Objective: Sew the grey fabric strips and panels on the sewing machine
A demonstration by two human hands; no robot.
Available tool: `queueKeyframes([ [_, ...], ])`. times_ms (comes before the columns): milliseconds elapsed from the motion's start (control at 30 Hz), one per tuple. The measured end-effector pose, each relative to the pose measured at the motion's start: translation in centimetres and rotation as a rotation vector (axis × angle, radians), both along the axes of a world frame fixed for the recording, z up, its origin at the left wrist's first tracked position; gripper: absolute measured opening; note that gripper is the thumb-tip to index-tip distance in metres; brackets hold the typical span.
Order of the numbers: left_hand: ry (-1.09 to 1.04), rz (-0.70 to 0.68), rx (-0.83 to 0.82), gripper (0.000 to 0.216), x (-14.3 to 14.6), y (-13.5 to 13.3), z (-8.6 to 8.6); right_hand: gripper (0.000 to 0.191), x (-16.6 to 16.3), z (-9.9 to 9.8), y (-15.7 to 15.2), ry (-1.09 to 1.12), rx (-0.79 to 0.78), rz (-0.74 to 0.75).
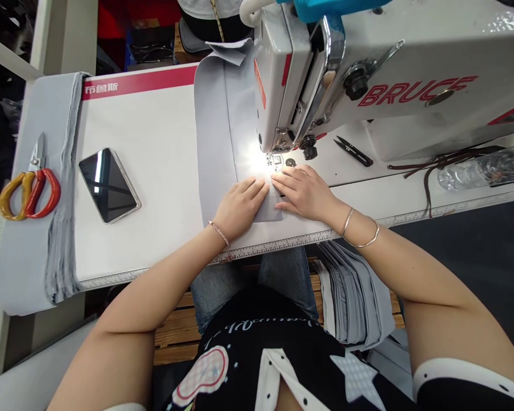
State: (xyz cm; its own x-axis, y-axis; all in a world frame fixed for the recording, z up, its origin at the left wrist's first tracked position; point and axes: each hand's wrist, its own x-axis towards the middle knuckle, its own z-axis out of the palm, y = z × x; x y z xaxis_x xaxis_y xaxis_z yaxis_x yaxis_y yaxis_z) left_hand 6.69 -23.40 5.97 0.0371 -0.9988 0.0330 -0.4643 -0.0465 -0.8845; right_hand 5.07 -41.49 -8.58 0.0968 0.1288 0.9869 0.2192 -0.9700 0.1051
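Note:
A long light-grey piece of fabric with a lengthwise seam lies under the head of a white sewing machine. My left hand rests flat on the fabric near its front edge, fingers stretched toward the lit needle area. Just to the right, my right hand lies flat with fingers extended, its fingertips on the fabric's right edge. Both hands are in front of the presser foot, which glare partly washes out. Neither hand grips anything visible.
Left on the table are a phone and a grey fabric stack bearing scissors. Thread snips, brown cords and a plastic bottle lie right. More grey pieces sit beside my lap. Another person is beyond.

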Motion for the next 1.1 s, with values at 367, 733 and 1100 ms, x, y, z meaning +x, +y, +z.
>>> queueKeyframes([
  [367, 0.032, -0.015, -0.022, 0.038, 0.6, -0.2, 0.6, 0.059, 0.5, 0.5, -0.3, 0.025, 0.030, 0.036],
  [733, 0.051, 0.002, -0.030, 0.039, 1.3, -1.0, 1.4, 0.077, 1.2, 1.2, -0.7, 0.027, 0.061, 0.051],
  [1100, -0.033, 0.058, 0.049, 0.039, -0.6, -0.7, 0.9, 0.061, -0.7, 0.1, 0.5, 0.084, 0.038, 0.028],
])
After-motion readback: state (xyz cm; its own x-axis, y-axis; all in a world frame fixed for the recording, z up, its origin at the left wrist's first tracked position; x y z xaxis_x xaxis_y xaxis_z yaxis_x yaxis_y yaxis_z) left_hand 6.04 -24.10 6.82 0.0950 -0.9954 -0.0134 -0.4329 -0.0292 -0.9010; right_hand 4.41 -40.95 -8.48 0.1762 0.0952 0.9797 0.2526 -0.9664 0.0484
